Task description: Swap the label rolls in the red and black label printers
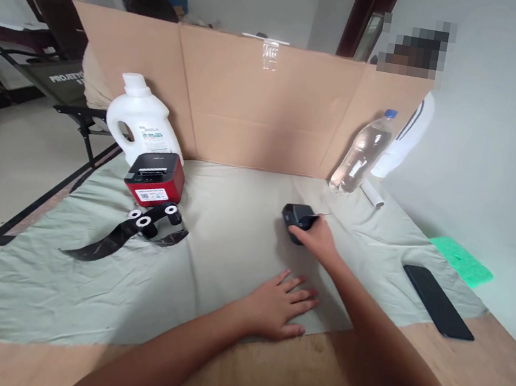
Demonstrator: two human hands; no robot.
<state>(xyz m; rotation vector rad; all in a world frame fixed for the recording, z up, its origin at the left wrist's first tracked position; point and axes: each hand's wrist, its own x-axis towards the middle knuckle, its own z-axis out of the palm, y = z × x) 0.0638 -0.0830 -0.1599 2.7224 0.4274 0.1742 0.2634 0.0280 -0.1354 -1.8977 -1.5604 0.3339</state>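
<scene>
My right hand (317, 237) grips a small black boxy device (299, 214) from its right side, near the middle of the cloth. A thin dark line sticks out beside my fingers; I cannot make out what it is. My left hand (280, 305) lies flat with fingers spread on the grey-green cloth (231, 241), closer to the front edge. To the left, black rolls with white ring-shaped ends (143, 222) trail loose black film across the cloth. Just behind them stands a red and black box-shaped machine (157, 178), which looks like a small receipt printer.
A white jug (145, 120) stands behind the red machine. A clear bottle with a blue cap (364, 151) leans against the cardboard screen (272, 104), by a white tube (373, 193). At right lie a green sponge-like pad (461, 261) and a black phone (439, 302). A person sits behind the screen.
</scene>
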